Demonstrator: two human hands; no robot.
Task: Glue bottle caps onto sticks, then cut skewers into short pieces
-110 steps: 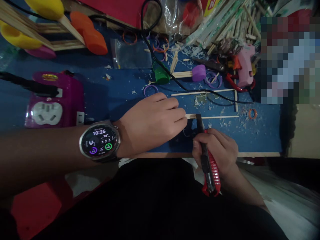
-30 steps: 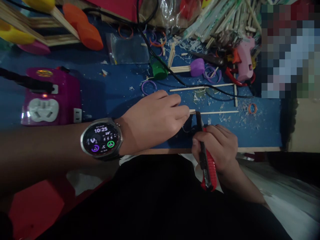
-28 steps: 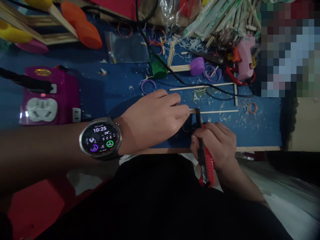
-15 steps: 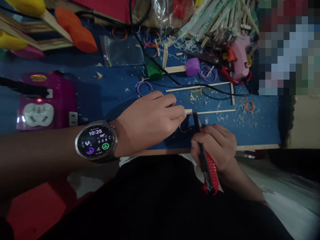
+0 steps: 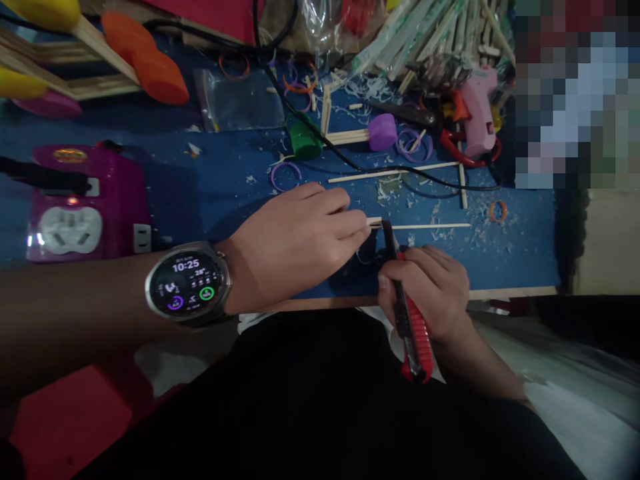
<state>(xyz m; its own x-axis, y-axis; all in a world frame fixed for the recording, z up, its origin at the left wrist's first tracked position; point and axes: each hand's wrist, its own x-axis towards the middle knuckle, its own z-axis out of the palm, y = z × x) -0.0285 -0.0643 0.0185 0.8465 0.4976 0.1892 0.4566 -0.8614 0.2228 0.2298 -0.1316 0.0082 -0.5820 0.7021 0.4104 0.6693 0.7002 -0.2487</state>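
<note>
My left hand (image 5: 305, 237), with a watch (image 5: 189, 283) on its wrist, pinches short pale wooden sticks (image 5: 375, 221) whose ends stick out past the fingertips. My right hand (image 5: 430, 287) is closed around a red and black utility knife (image 5: 413, 327). The knife's dark blade (image 5: 389, 240) points away from my body and meets the wood just right of my left fingertips. A long thin stick (image 5: 433, 226) reaches to the right beyond the blade on the blue tabletop (image 5: 240, 213). Whether it joins the pinched pieces is hidden.
A purple power socket (image 5: 90, 200) stands at the left. Behind my hands lie a black cable (image 5: 345, 159), a green cap (image 5: 306, 138), a purple cap (image 5: 383, 132), scissors (image 5: 425, 116) and a pink glue gun (image 5: 477, 110). Shavings and an orange ring (image 5: 498, 211) are at the right.
The whole view has shifted slightly, moving things a little to the left. Both hands keep their holds, and the blade stays at the wood with hardly any movement.
</note>
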